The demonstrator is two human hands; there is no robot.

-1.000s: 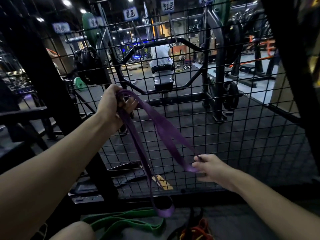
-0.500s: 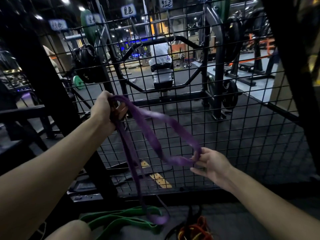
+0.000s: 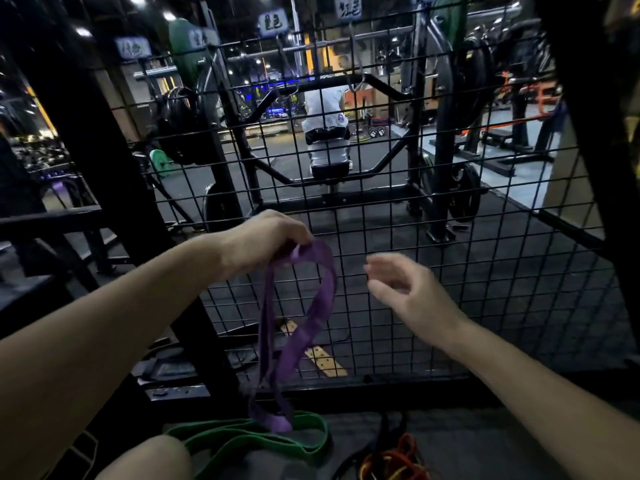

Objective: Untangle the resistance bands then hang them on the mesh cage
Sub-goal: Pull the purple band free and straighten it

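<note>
Now the right hand (image 3: 408,292) is letting go, open and empty. Only the left hand (image 3: 263,240) is pinching the purple band (image 3: 311,323), hanging soft and floppy by the mesh cage (image 3: 485,271); grabbing its top loop seems best.

A single wide-angle view from the person's head looks forward and down, close to the black mesh cage (image 3: 398,271) straight ahead. Both forearms reach in from the bottom corners, with the left hand (image 3: 263,240) and right hand (image 3: 405,289) near mid-frame. Straight lines bow at the edges. The floor (image 3: 485,441) fills the bottom.
</note>
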